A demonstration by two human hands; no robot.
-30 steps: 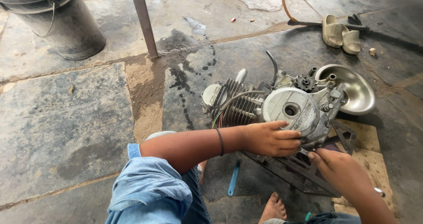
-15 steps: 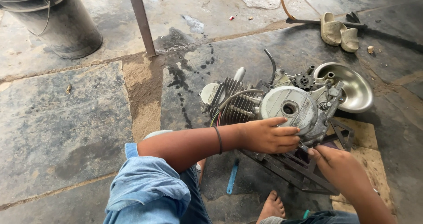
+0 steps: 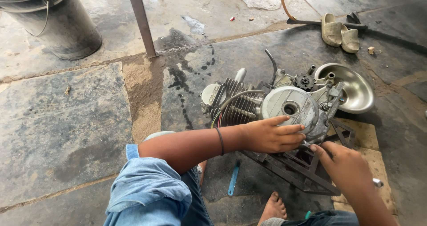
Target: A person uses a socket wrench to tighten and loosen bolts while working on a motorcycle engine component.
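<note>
The engine [image 3: 284, 106] lies under the flat, released left hand [image 3: 271, 135]; right hand [image 3: 344, 166] grip unclear.

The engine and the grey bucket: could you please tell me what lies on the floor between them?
In the head view, a slanted metal post stands between the engine and bucket, on stone floor with dark stains.

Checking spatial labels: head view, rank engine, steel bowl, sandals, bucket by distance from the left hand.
1. Engine: under the left hand, touching.
2. Steel bowl: right of the engine.
3. Sandals: far right, top.
4. Bucket: far left, top corner.
</note>
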